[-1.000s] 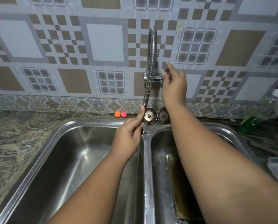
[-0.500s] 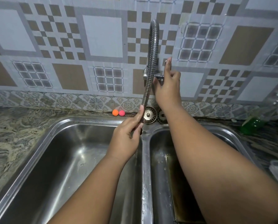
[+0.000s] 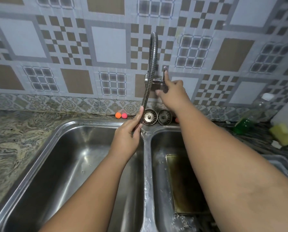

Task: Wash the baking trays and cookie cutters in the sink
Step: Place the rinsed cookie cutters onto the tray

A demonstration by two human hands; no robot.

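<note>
Grips the lower end of the flexible tap hose [image 3: 153, 56] with the left hand [image 3: 127, 137], fingers curled round it, above the divider of the double sink [image 3: 147, 164]. Touches the tap lever [image 3: 164, 70] with the straight index finger of the right hand [image 3: 171, 91], clasping nothing. Shows a baking tray [image 3: 185, 181] lying flat in the right basin, partly hidden by the right forearm.

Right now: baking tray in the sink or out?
In: the baking tray lies on the bottom of the right basin, partly hidden by the right arm.
</note>
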